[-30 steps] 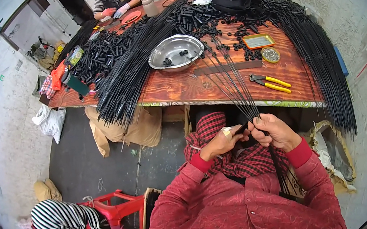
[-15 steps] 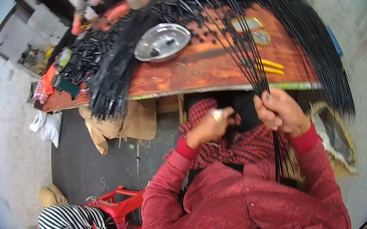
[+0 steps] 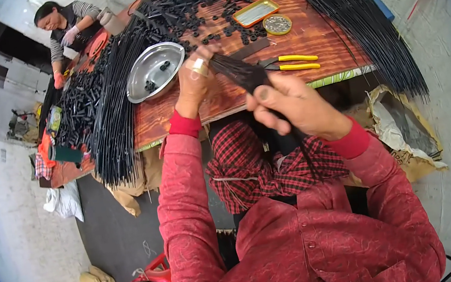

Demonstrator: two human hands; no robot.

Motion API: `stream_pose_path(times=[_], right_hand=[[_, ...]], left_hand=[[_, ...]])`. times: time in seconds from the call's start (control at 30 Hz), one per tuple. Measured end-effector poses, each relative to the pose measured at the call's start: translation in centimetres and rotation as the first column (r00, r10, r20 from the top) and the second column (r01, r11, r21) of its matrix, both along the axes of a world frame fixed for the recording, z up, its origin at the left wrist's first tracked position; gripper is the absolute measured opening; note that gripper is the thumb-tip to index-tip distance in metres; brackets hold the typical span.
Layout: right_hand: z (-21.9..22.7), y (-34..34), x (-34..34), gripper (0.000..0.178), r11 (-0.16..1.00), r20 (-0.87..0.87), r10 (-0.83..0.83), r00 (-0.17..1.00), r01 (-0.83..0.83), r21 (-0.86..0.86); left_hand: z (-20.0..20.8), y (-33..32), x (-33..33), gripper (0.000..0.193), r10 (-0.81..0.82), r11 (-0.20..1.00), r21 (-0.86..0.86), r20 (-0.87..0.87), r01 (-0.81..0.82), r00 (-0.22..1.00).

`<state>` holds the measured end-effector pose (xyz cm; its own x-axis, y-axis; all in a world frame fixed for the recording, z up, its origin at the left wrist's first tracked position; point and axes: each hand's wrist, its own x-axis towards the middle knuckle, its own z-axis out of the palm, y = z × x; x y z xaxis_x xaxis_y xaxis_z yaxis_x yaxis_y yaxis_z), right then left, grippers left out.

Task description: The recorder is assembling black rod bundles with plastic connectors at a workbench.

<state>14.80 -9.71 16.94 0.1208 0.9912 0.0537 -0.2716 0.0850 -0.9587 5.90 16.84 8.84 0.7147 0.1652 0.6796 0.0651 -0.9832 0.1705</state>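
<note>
Right hand (image 3: 296,109) clamped in a fist round a bundle of thin black rods (image 3: 251,79), thumb laid across on top, presumably to keep the strands gathered and stop them fanning. Left hand (image 3: 194,82) raised just ahead of that grip, pinched shut on the bundle's far tips where they splay out, a pale band or tape on one finger; likely held there to square the ends or pick at one strand, though hard to say which. Bundle slanting from the left grip down through the right fist and on below it, over a red checked cloth (image 3: 252,163) on the lap, lower ends lost in the dark folds.

Beyond the left grip, on the wooden desk (image 3: 331,34): a steel bowl (image 3: 153,70) with a few small black pieces, kept within easy reach. Just right of the left grip, yellow-handled pliers (image 3: 289,63) lying flat. Farther off, a shallow tray (image 3: 256,12) and a round tin (image 3: 278,24), contents too small to make out. Long sheaves of black rods (image 3: 116,104) draped over the desk edges on both sides, ends hanging free. Another person (image 3: 69,30) at the far end, hands partly hidden behind heaped black parts. Striped clothing at the lower edge, cut off
</note>
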Motion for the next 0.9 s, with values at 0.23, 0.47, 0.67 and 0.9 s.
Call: stream_pose_path(times=[0.23, 0.47, 0.67, 0.9], right_hand=[[-6.2, 4.9, -0.2, 0.03, 1.0, -0.01, -0.023, 1.0, 0.023, 0.006], [-6.8, 6.2, -1.0, 0.027, 0.995, -0.016, 0.053, 0.998, -0.052, 0.09], [-5.7, 8.9, -0.6, 0.025, 0.981, -0.012, -0.019, 1.0, 0.021, 0.191], [-10.7, 7.3, -2.3, 0.025, 0.961, 0.069, -0.121, 0.99, 0.1, 0.258]], left_hand=[[-6.5, 5.1, 1.4, 0.03, -0.283, 0.905, -0.373, -0.165, 0.206, 0.945], [-3.8, 4.0, 1.3, 0.031, -0.285, 0.897, -0.398, -0.183, 0.194, 0.941], [-1.3, 2.7, 2.6, 0.028, -0.287, 0.855, -0.497, -0.212, 0.15, 0.934], [-1.5, 2.2, 2.1, 0.038, -0.181, 0.962, -0.263, -0.439, 0.067, 0.88]])
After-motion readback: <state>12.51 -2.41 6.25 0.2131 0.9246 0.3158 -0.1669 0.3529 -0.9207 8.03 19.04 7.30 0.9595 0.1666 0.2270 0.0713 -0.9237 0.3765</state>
